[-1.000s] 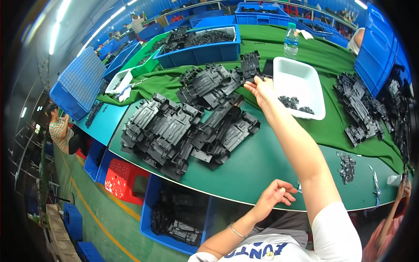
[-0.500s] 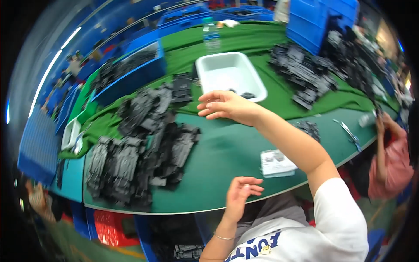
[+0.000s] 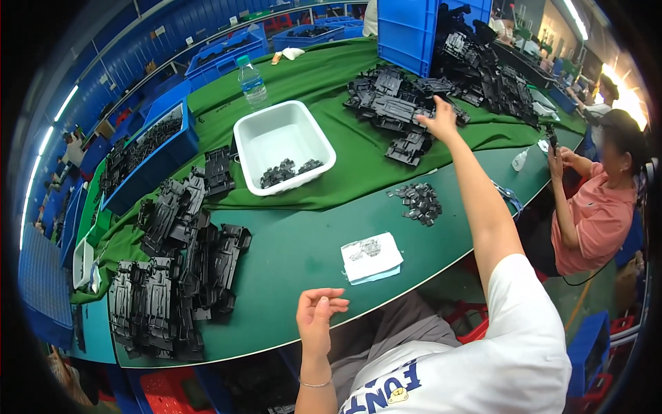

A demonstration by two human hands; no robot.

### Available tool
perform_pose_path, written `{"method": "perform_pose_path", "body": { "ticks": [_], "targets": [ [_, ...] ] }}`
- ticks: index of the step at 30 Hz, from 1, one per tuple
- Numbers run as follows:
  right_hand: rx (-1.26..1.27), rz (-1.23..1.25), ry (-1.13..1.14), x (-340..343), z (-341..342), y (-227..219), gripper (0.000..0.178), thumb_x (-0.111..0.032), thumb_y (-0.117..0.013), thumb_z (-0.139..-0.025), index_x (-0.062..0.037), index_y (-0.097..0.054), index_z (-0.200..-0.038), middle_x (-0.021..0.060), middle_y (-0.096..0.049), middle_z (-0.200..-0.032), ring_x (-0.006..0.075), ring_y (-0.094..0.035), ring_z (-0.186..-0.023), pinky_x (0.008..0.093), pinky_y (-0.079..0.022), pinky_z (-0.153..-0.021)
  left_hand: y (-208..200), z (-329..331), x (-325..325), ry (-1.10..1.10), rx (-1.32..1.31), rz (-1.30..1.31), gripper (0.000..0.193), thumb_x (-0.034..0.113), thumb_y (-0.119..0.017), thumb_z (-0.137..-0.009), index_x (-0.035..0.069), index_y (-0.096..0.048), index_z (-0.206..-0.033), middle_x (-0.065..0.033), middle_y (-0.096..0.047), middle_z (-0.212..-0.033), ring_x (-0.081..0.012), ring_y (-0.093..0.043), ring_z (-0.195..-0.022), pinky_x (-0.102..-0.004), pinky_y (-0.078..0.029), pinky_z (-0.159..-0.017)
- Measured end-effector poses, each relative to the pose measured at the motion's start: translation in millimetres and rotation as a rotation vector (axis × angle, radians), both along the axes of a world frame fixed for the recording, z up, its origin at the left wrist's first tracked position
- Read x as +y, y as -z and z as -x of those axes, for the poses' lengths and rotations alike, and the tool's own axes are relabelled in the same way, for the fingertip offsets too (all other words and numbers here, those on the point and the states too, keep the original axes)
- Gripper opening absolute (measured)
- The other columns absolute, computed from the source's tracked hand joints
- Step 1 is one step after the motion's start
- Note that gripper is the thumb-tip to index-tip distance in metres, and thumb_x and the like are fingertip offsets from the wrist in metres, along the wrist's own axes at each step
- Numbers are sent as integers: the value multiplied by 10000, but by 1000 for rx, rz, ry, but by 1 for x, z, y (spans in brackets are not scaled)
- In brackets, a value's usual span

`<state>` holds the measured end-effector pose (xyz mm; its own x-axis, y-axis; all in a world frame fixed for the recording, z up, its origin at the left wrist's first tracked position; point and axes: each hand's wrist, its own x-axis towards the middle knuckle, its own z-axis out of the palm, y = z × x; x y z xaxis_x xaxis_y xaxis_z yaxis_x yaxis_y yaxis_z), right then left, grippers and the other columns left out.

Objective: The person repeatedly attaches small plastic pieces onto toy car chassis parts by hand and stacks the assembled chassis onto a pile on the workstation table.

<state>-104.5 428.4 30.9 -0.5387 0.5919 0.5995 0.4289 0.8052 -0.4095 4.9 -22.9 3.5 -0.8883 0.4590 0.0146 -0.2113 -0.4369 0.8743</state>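
My right hand is stretched out to the pile of black plastic chassis-like parts on the green cloth at the back right. Its thumb and fingers are apart at the pile's right side, and nothing is lifted; whether it touches a part I cannot tell. Close to the table's front edge, my left hand hovers with loosely bent fingers and holds nothing. Just right of it lies a white pad of paper or cloth with grey marks. Beyond the pad is a small heap of dark little parts.
A white tub with small black parts stands mid-table, near a water bottle. Black chassis parts are stacked at left, beside a full blue crate. A co-worker in pink sits at right, near a small bottle.
My right hand has moved from above the white tub to the black parts at the back right. The view has turned right. My left hand stays near the table edge, fingers slightly more bent.
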Motion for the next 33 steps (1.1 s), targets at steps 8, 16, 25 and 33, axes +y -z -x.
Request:
{"method": "perform_pose_path", "body": {
  "ticks": [8, 16, 25, 33],
  "targets": [
    [-134, -22, -58, -23, -2, -5, 713, -325, -711, -497, -6, -395, -1051, 210, -405, -1005, 359, -381, -947, 385, -351, -803, -1, -1, 4, -62, 8, 37, 139, 93, -412, -806, -24, -418, -879, -162, -522, -869, -173, -542, -697, -270, -451, -634],
    [25, 399, -624, -83, -72, -58, 529, -179, -648, -592, -24, -415, -1041, 94, -435, -1020, 216, -435, -943, 283, -337, -825, -3, -4, 0, -36, -10, 19, 179, 143, -382, -823, -21, -426, -879, -166, -522, -858, -181, -539, -686, -274, -448, -627],
    [-691, -68, -1663, -232, -106, -111, 551, -42, -639, -433, -46, -472, -958, 100, -440, -1018, 295, -406, -982, 367, -363, -807, -9, 13, -11, 432, -12, -133, 498, 337, -466, -752, -61, -399, -1043, -163, -492, -1000, -188, -483, -912, -277, -388, -765],
    [-134, -122, -1145, -250, -80, -69, 439, 18, -577, -615, -78, -455, -1025, 88, -465, -1015, 247, -477, -906, 293, -413, -732, -8, 9, -8, 255, -190, -131, 272, 159, -485, -767, -42, -476, -951, -195, -539, -900, -260, -547, -812, -362, -451, -710]
  ]
}}
